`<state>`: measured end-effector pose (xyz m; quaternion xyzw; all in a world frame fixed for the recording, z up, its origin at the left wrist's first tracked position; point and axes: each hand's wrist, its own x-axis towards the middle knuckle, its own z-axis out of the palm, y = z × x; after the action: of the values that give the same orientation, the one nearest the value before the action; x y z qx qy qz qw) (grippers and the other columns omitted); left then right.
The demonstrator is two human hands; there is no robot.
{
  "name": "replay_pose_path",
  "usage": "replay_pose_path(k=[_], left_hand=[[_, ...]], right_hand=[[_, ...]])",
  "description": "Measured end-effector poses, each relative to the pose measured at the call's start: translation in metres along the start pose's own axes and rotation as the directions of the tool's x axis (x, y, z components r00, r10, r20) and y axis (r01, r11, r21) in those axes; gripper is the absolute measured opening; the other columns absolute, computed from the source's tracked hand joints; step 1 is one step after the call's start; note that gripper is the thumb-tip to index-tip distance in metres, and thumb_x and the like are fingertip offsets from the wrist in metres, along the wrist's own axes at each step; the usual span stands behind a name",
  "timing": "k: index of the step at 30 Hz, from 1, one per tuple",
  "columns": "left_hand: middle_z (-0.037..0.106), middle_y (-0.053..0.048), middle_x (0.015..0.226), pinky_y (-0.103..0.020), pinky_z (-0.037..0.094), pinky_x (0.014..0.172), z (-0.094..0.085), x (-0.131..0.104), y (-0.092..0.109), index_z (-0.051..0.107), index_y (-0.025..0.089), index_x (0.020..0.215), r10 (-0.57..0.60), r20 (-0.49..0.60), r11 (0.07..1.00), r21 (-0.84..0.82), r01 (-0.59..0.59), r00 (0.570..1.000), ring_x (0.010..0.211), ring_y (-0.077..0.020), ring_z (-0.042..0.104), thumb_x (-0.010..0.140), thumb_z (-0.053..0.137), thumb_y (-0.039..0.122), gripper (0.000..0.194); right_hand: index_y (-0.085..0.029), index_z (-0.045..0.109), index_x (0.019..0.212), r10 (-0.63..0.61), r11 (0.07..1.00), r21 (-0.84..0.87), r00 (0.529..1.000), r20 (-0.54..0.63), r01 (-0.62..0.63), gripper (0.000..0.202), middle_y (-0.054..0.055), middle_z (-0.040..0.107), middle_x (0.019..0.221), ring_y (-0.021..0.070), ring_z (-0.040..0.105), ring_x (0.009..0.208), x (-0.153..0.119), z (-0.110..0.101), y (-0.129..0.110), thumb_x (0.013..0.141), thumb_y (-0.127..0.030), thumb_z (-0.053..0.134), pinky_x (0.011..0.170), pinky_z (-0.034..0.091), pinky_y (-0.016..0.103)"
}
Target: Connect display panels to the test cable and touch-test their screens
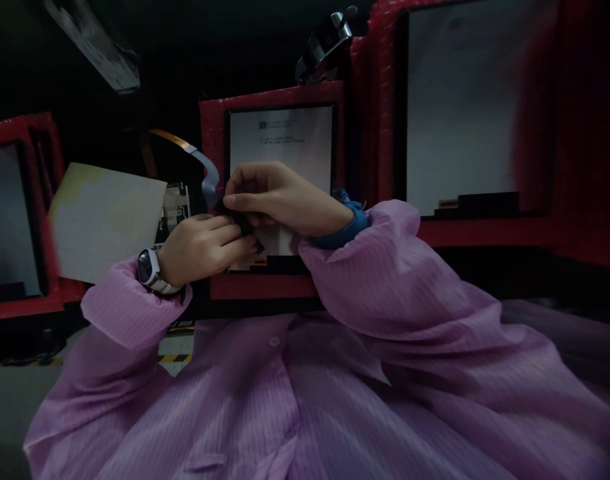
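Observation:
Both hands meet over the lower left of a pale flat panel [295, 157] with a black edge and small print. It lies in a red padded holder [277, 287]. Between my fingers is a narrow dark strip [245, 224], partly covered. My right hand [282, 200] pinches its upper end, thumb against forefinger. My left hand [205, 247] is closed over its lower part, fingers bent. A ribbon cable [211, 175], grey-blue and then orange, curves up and left from the strip's upper end. How the two join is hidden by my fingertips.
To the left, a yellowish sheet [109, 217] lies beside a circuit board [175, 208]. Larger red holders carry a right panel [465, 113] and a left panel [9, 220]. A shiny metal object [329, 40] stands behind the middle holder. A pale bar [97, 43] is at the upper left.

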<state>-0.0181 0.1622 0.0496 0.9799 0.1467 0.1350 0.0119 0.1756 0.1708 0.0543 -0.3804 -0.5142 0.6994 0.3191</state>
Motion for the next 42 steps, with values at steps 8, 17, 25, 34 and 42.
replay_pose_path(k=[8,17,25,34,42], left_hand=[[0.068,-0.001,0.075,-0.028,0.048,0.062,-0.001,0.001,0.002,0.070,0.020,0.094,-0.017,-0.018,1.000,-0.022,0.017,1.000,0.071,-0.0154,0.063,0.100,0.052,0.031,0.022],[0.069,-0.015,0.116,-0.041,0.057,0.097,-0.005,-0.020,0.056,0.065,0.011,0.114,-0.265,-0.010,0.963,-0.049,0.265,0.964,0.111,-0.0265,0.066,0.097,0.057,0.027,0.024],[0.058,-0.019,0.139,-0.050,0.052,0.108,0.008,-0.032,0.099,0.041,0.013,0.147,-0.501,-0.016,0.856,-0.156,0.492,0.865,0.138,-0.0321,0.047,0.098,0.055,0.026,0.053],[0.057,-0.017,0.142,-0.049,0.052,0.107,0.013,-0.032,0.141,0.042,0.016,0.147,-0.693,-0.087,0.718,-0.174,0.674,0.716,0.137,-0.0293,0.050,0.096,0.055,0.018,0.053],[0.070,-0.008,0.118,-0.043,0.053,0.100,0.008,-0.016,0.137,0.061,0.020,0.118,-0.848,-0.152,0.529,-0.313,0.789,0.508,0.117,-0.0249,0.063,0.096,0.059,0.028,0.023]], right_hand=[[-0.015,0.066,0.105,-0.018,0.992,-0.122,0.996,0.089,0.028,0.023,-0.003,0.062,0.073,0.0077,0.053,0.060,0.002,-0.007,0.002,0.081,-0.012,0.065,0.052,0.044,0.020],[-0.014,0.067,0.089,-0.078,0.940,-0.315,0.983,0.168,0.129,0.008,-0.002,0.063,0.072,0.0072,0.051,0.061,0.007,-0.004,0.003,0.082,-0.019,0.065,0.055,0.043,0.020],[-0.018,0.057,0.081,-0.181,0.961,-0.179,0.968,0.175,0.212,0.008,-0.004,0.055,0.071,0.0073,0.048,0.065,0.012,0.005,0.004,0.084,-0.017,0.065,0.058,0.042,0.020],[-0.021,0.053,0.085,-0.164,0.962,-0.214,0.985,0.056,0.172,0.011,-0.003,0.054,0.072,0.0066,0.046,0.054,-0.004,0.014,0.002,0.089,-0.024,0.063,0.048,0.038,0.021],[-0.023,0.050,0.087,-0.101,0.967,-0.240,0.994,-0.038,0.089,0.014,-0.004,0.054,0.076,0.0074,0.052,0.054,-0.015,0.022,0.013,0.090,-0.029,0.062,0.048,0.039,0.022]])
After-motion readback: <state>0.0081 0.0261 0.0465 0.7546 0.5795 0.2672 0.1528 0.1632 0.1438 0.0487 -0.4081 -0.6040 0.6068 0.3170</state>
